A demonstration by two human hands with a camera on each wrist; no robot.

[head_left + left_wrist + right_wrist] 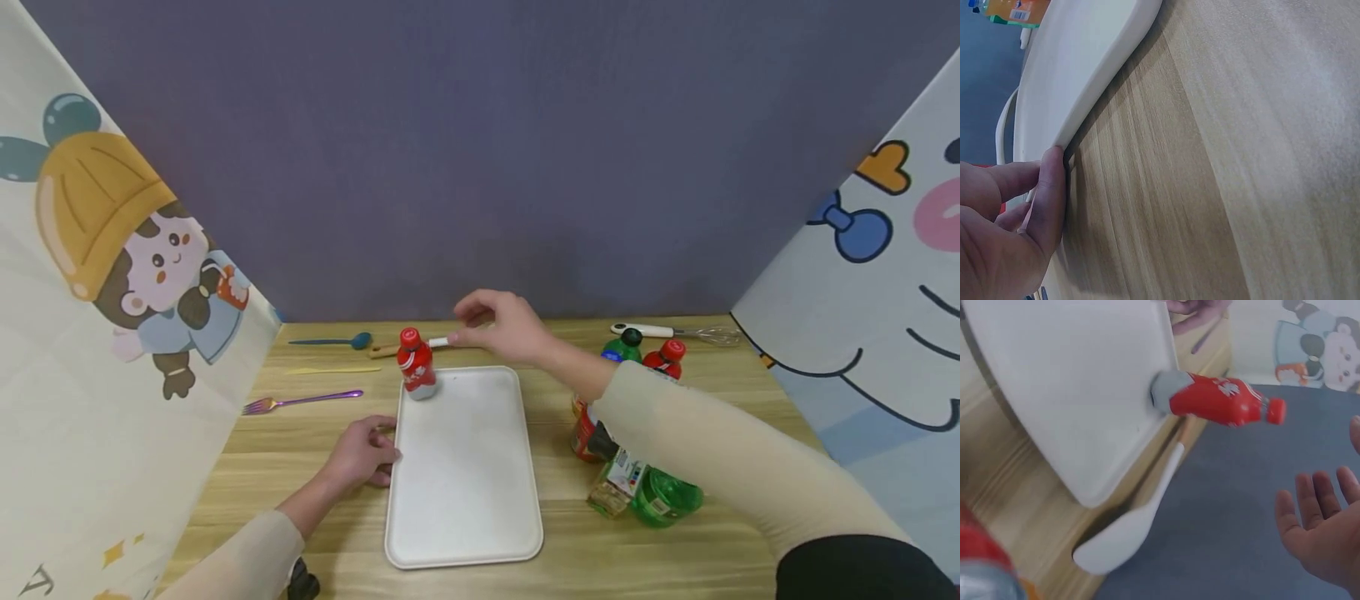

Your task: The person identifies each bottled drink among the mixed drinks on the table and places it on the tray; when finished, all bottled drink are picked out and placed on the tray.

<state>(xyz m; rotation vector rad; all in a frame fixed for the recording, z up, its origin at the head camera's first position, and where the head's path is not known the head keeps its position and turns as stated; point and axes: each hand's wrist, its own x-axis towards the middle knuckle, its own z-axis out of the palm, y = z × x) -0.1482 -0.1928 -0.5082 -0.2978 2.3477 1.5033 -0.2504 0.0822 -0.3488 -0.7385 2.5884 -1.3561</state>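
A white rectangular tray (463, 475) lies on the wooden table. My left hand (365, 452) is at its left edge, and in the left wrist view the thumb and fingers (1052, 187) pinch the rim. One red bottle (417, 365) with a grey base stands upright on the tray's far left corner. My right hand (510, 327) hovers past the tray's far edge, to the right of that bottle, holding nothing; its fingers (1307, 500) are spread and relaxed. Under it lies a white spoon-shaped utensil (1124, 534) with a wooden handle, partly hidden in the head view.
Left of the tray lie a dark blue spoon (360, 341), a thin yellow utensil (333, 370) and a purple fork (307, 401). Several bottles and packages, including a green bottle (663, 500) and a red-capped bottle (667, 357), stand at right, partly behind my right sleeve. A whisk (675, 332) lies far right.
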